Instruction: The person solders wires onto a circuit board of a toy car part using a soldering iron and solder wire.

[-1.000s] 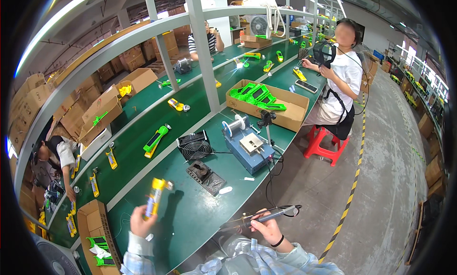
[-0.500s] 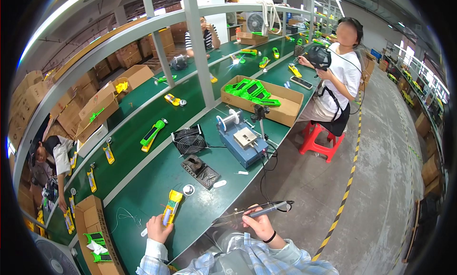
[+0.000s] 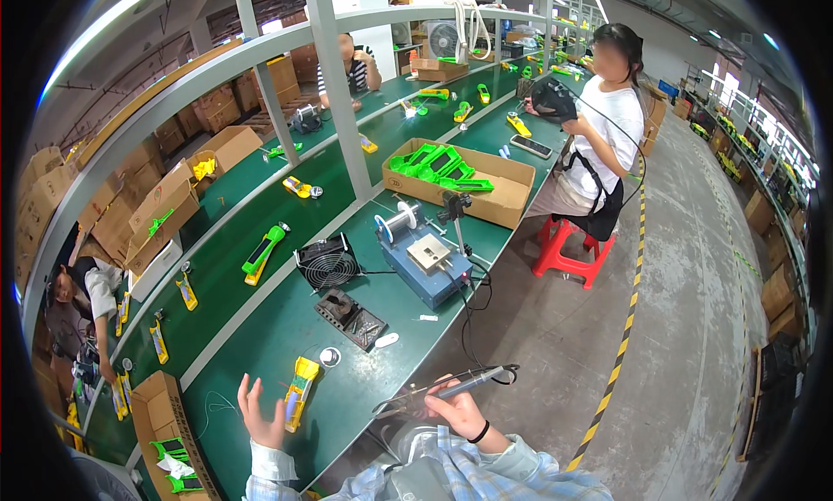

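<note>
My left hand is raised with its fingers spread, holding nothing, just left of a yellow flashlight-like housing on the green table. A small round white part rests by the housing's upper end. In my right hand, past the table's front edge, is a soldering iron with a grey handle and dark cord. Its tip end points left and is hard to make out. A black soldering iron stand lies farther back, with a white oval piece beside it.
Behind the stand are a black fan and a blue machine with a wire reel. Cardboard boxes of green housings stand at the back and left. A conveyor carries more housings. Co-workers sit nearby, one on a red stool.
My left hand has let go of the yellow housing, lifted and moved left, its fingers now spread. My right hand keeps the soldering iron. The whole view has shifted a little.
</note>
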The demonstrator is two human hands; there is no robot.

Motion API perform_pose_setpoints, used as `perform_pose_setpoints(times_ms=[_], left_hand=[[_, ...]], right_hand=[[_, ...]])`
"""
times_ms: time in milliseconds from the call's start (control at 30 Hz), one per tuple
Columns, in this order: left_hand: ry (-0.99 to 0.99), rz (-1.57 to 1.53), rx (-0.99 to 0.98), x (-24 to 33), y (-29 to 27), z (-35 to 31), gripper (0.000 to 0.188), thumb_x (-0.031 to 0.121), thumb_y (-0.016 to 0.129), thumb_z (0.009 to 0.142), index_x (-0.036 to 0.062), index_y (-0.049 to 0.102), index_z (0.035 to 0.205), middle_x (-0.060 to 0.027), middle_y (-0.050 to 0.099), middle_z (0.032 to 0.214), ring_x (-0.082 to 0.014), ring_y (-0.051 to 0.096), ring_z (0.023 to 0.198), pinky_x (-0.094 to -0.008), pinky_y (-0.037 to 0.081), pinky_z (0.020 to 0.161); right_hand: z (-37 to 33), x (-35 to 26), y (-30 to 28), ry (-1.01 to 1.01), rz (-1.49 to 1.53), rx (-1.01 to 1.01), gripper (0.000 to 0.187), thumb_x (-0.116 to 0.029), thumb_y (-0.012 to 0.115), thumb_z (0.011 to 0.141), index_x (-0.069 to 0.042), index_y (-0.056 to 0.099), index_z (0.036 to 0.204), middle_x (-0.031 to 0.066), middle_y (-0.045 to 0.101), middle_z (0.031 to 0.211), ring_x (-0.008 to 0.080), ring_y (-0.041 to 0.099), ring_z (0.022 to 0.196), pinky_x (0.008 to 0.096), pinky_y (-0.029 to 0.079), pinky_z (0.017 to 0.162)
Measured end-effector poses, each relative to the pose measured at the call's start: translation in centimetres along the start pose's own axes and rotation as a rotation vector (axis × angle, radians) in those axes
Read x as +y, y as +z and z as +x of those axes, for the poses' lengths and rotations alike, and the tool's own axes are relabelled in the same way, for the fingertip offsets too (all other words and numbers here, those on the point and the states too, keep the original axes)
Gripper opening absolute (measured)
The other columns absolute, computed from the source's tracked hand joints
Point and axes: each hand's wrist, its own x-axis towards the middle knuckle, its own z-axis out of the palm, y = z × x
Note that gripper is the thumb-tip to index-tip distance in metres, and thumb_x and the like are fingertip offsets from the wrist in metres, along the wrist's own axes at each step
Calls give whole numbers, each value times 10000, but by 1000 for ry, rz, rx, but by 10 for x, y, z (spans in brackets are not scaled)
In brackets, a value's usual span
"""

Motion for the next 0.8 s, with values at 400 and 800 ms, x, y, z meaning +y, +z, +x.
perform_pose_setpoints(times_ms=[400, 800], left_hand=[[302, 202, -233, 6, 9, -13, 645, 146, 672, 627, 88, 428, 1221, -183, 425, 1168, -329, 474, 981, -399, 370, 867], [-57, 179, -297, -42, 56, -1, 545, 153, 707, 593, 51, 515, 1093, -150, 487, 1039, -336, 523, 907, -383, 446, 778]], right_hand=[[9, 0, 0, -10, -9, -21, 179, -79, 590, 822, -34, 453, 928, 28, 528, 807, 61, 508, 647, 199, 433, 587], [-11, -3, -9, -35, -49, -22, 194, -65, 587, 821, -32, 446, 950, 46, 525, 818, 74, 535, 673, 197, 445, 589]])
